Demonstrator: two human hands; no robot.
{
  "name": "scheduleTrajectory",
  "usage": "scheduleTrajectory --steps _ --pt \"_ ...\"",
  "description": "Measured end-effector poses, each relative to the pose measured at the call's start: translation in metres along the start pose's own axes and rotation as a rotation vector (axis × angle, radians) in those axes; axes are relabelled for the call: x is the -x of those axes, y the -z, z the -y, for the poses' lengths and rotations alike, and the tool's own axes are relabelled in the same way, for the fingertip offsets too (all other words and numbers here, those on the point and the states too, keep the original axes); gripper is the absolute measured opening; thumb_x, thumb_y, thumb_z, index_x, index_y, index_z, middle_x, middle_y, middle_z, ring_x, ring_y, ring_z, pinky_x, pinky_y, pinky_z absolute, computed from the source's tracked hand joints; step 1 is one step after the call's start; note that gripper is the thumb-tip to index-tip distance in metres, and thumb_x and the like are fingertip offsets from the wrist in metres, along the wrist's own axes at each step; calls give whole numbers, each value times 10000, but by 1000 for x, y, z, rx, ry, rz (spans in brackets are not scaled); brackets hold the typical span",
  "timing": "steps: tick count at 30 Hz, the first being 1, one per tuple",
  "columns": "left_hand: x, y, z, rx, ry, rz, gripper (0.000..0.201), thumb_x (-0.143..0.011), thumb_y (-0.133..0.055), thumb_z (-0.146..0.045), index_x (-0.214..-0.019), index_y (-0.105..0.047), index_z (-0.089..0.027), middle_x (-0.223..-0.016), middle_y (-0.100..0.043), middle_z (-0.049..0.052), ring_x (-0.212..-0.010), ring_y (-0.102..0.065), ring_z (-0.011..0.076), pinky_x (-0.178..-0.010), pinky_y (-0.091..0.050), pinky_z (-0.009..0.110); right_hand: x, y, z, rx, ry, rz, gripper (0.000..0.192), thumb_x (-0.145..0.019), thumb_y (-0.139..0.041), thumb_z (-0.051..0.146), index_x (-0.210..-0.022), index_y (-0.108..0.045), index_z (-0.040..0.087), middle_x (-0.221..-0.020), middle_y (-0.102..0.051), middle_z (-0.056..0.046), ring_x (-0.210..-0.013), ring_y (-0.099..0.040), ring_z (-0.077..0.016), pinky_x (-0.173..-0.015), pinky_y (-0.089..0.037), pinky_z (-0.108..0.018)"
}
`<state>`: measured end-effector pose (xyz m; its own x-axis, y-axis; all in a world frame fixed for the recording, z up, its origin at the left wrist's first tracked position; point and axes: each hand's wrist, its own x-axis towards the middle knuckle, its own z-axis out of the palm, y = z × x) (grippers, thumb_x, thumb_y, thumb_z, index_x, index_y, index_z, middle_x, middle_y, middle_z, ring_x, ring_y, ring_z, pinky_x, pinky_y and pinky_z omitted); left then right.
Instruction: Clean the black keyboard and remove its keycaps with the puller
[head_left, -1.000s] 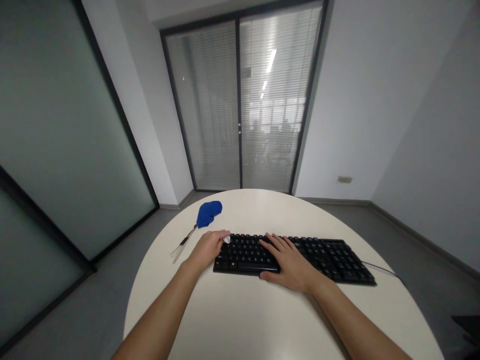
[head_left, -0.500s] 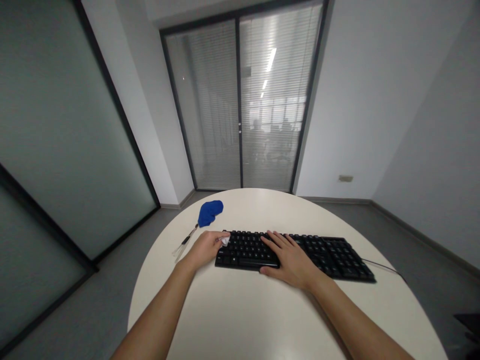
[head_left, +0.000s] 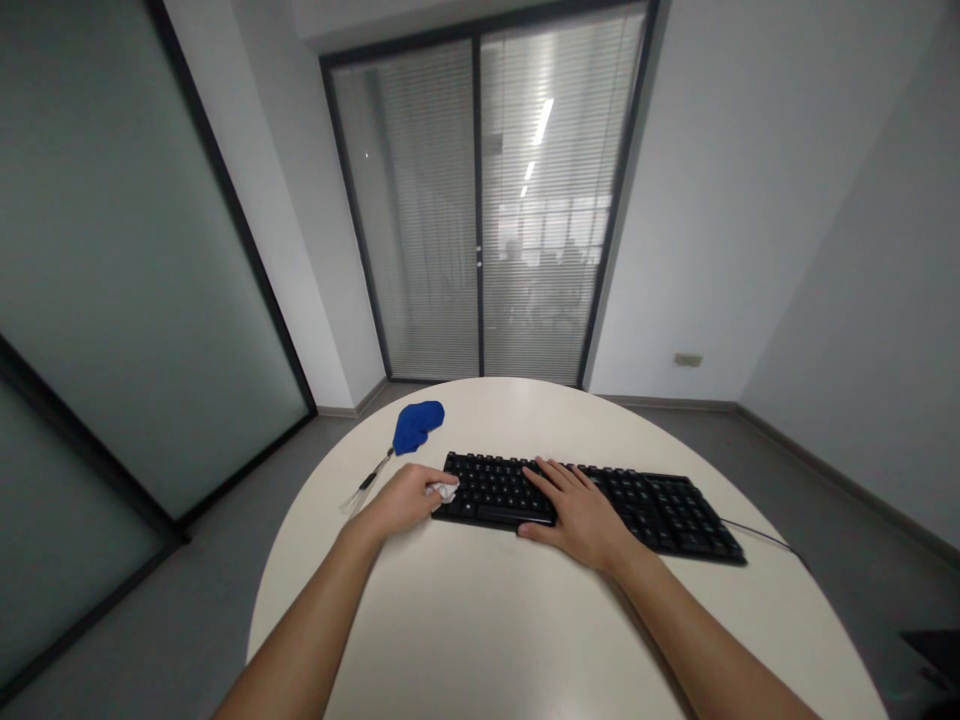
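A black keyboard (head_left: pixel 495 490) with a numeric pad lies across the round table. At its left end, my left hand (head_left: pixel 405 498) is closed on a crumpled white tissue (head_left: pixel 444 491), pressed against the leftmost keys. My right hand (head_left: pixel 581 515) lies flat over the keyboard's middle, fingers stretched forward, thumb at the front edge. It covers the keys beneath it and grasps nothing that I can see.
Beyond my left hand lies a blue cloth-like item (head_left: pixel 418 426) with a thin cord (head_left: pixel 369 480) trailing toward me. The keyboard's cable (head_left: pixel 765 536) runs off to the right. The white table (head_left: pixel 450 620) has a curved edge; a glass partition with blinds (head_left: pixel 540 230) stands behind.
My left hand has slid slightly toward me along the keyboard's left end with the tissue, uncovering the top left keys. The right hand stays in nearly the same place.
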<state>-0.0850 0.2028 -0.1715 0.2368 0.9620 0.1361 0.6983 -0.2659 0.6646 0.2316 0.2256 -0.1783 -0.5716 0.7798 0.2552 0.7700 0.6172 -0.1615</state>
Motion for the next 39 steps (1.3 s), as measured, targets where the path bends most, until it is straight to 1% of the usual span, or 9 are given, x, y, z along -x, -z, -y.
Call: scheduleTrajectory --steps 3,7,14,20,29,31,36,39 --pt "3 2 -3 5 15 32 400 -775 -552 -193 -1131 -736 -190 -1115 -732 45 -947 -687 214 -905 -490 287 0 0 0 7 -5 -8 886 -785 -516 769 -1479 -414 228 -1559 -330 -117 -1425 -319 -319 -1174 -233 -524" --pt "6 4 -6 22 31 63 404 -770 -552 -200 -1130 -734 -175 -1119 -731 54 -943 -685 210 -849 -505 260 1 -1 0 9 -12 -18 875 -789 -515 765 -1476 -417 233 -1553 -345 -118 -1417 -334 -319 -1168 -239 -529" --pt "9 5 -12 14 11 89 383 -778 -565 -208 -1117 -741 -187 -1089 -741 51 -910 -694 210 -846 -508 273 1 -2 -1 -11 -11 -35 868 -784 -532 754 -1470 -426 231 -1550 -354 -114 -1411 -344 -318 -1169 -238 -524" --pt "12 2 -26 -71 -34 109 342 -771 -592 -218 -1068 -762 -210 -1032 -757 42 -882 -700 207 -825 -502 266 1 -3 -2 -14 -11 -38 869 -774 -559 738 -1468 -430 232 -1549 -358 -112 -1408 -343 -330 -1165 -237 -536" --pt "16 3 -47 -158 -96 118 351 -777 -560 -187 -1054 -766 -251 -1037 -756 21 -876 -701 201 -752 -486 245 1 -2 1 -23 -19 -41 870 -772 -567 732 -1460 -442 213 -1544 -362 -127 -1407 -345 -329 -1164 -239 -536" --pt "16 2 -47 -159 -98 116 353 -779 -556 -189 -1058 -765 -247 -1041 -755 21 -863 -697 196 -733 -480 236 1 -2 0 -27 -13 -45 871 -772 -566 733 -1459 -444 212 -1541 -367 -127 -1406 -345 -331 -1165 -236 -538" --pt "14 0 -45 -145 -92 102 358 -784 -550 -191 -1069 -763 -226 -978 -768 26 -744 -682 177 -675 -465 231 1 -3 -2 -20 -11 -41 859 -783 -556 724 -1462 -439 212 -1549 -352 -124 -1408 -340 -334 -1165 -229 -546" --pt "14 -2 -46 -154 -130 97 350 -792 -551 -202 -1067 -763 -241 -994 -765 23 -779 -685 186 -703 -467 239 2 -5 -2 -23 -10 -45 850 -784 -567 708 -1466 -434 218 -1554 -344 -118 -1411 -332 -340 -1164 -229 -550"
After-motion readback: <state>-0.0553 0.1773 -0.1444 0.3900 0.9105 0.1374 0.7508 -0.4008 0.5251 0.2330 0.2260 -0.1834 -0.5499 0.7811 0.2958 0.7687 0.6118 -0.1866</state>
